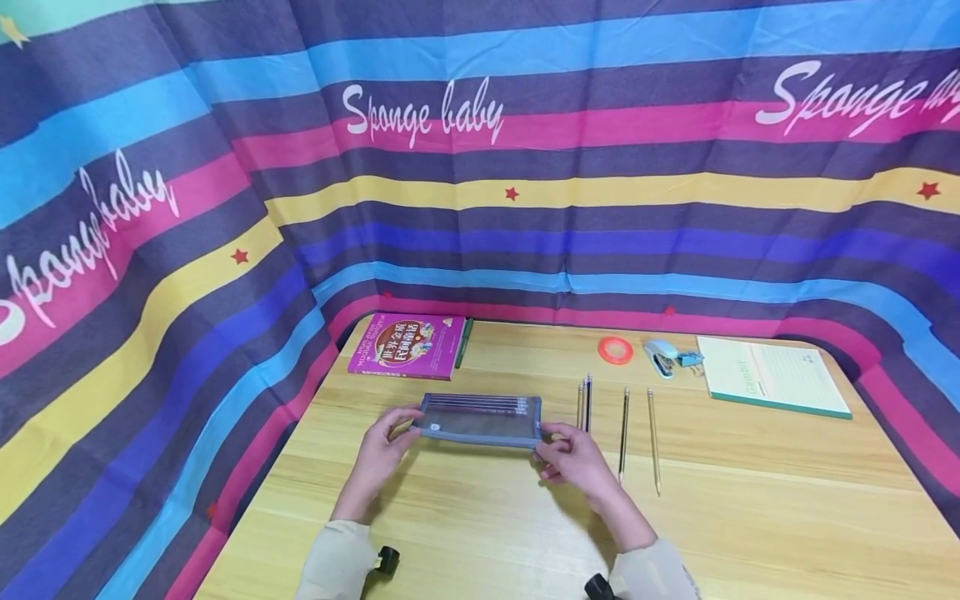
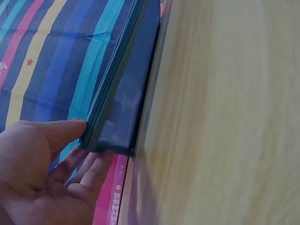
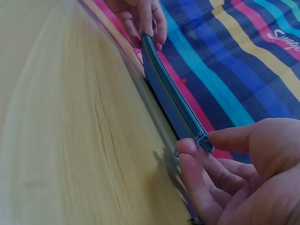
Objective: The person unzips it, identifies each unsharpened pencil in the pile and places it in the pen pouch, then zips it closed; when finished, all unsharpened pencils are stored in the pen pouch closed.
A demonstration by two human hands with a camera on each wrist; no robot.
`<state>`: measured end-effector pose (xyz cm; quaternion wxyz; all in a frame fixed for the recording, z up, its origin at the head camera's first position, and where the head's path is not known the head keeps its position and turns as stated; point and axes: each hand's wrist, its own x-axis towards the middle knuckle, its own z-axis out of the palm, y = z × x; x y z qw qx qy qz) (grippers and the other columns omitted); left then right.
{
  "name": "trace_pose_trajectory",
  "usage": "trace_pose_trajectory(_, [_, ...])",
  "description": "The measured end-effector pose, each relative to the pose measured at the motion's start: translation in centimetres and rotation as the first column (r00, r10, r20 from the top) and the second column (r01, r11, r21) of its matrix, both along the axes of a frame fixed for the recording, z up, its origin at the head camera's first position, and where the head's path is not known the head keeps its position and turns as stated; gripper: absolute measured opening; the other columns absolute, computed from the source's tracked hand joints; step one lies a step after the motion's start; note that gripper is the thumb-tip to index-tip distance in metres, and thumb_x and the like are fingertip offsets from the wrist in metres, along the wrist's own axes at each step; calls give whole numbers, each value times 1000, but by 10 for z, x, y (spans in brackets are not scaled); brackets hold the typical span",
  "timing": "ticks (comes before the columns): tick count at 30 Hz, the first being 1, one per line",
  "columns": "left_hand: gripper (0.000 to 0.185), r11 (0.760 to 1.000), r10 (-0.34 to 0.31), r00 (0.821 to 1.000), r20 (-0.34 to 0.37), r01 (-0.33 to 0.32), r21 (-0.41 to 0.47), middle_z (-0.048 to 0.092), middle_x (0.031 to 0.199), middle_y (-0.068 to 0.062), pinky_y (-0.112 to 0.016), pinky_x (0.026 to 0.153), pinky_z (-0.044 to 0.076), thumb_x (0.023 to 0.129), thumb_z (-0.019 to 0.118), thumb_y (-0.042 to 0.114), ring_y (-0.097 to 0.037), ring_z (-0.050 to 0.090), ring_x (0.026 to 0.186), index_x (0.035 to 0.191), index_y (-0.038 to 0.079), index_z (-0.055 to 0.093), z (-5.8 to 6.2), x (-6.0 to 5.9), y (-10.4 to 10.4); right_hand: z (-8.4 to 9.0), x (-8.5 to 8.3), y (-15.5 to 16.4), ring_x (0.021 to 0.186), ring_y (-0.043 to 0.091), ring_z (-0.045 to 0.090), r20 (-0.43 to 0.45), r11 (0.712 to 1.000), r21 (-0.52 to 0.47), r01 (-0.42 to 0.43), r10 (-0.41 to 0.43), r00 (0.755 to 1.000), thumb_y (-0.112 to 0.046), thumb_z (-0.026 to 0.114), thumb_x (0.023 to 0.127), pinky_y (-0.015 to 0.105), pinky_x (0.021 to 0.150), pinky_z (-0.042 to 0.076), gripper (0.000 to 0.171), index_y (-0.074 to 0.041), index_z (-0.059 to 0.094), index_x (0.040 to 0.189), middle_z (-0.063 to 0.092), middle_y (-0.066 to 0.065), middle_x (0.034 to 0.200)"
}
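A blue-grey zippered pencil case (image 1: pixel 483 427) with a see-through mesh front is held by both hands above the wooden table. Several pencils (image 1: pixel 480 403) lie side by side inside it along its far edge. My left hand (image 1: pixel 384 448) pinches its left end, thumb on the zip edge and fingers beneath, as the left wrist view shows. At the other end, near the zip pull, my right hand (image 3: pixel 243 168) pinches the corner between thumb and fingers. The zip (image 3: pixel 180 103) looks closed along the part in sight.
Several loose pencils (image 1: pixel 624 433) lie to the right of the case. Farther back are a purple book (image 1: pixel 408 346) with a dark green item beside it, a red tape roll (image 1: pixel 615 350), a light blue stapler (image 1: pixel 660 357), blue binder clips (image 1: pixel 690 359) and a notepad (image 1: pixel 772 377).
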<state>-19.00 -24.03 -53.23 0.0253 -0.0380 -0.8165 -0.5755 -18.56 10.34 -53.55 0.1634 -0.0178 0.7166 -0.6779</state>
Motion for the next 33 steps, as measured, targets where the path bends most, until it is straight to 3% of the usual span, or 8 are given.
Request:
trace_pose_trajectory(9, [30, 995, 8, 1000, -14, -9, -96, 54, 149, -19, -51, 114, 47, 96, 66, -3, -44, 54, 137, 126, 3, 67, -3, -3, 3, -2, -1, -5, 63, 19, 67, 8, 999, 26, 24, -25, 1000, 1, 68, 94, 39, 65, 65, 58, 7, 46, 148, 72, 23, 95])
trace_pose_trajectory(19, [33, 986, 23, 999, 32, -17, -166, 47, 158, -18, -54, 115, 45, 96, 67, 1, -44, 50, 140, 129, 7, 68, -3, -4, 5, -7, -3, -6, 58, 18, 65, -7, 997, 66, 38, -38, 999, 5, 69, 91, 36, 58, 63, 57, 7, 50, 145, 72, 21, 91])
trace_pose_trajectory(33, [43, 979, 10, 999, 45, -1, -205, 52, 154, -17, -48, 114, 47, 96, 67, 0, -40, 54, 138, 138, 7, 64, -5, -5, 5, -7, -2, -4, 51, 16, 61, -25, 994, 107, 18, -16, 1000, 3, 71, 91, 35, 51, 61, 57, 7, 51, 144, 72, 19, 85])
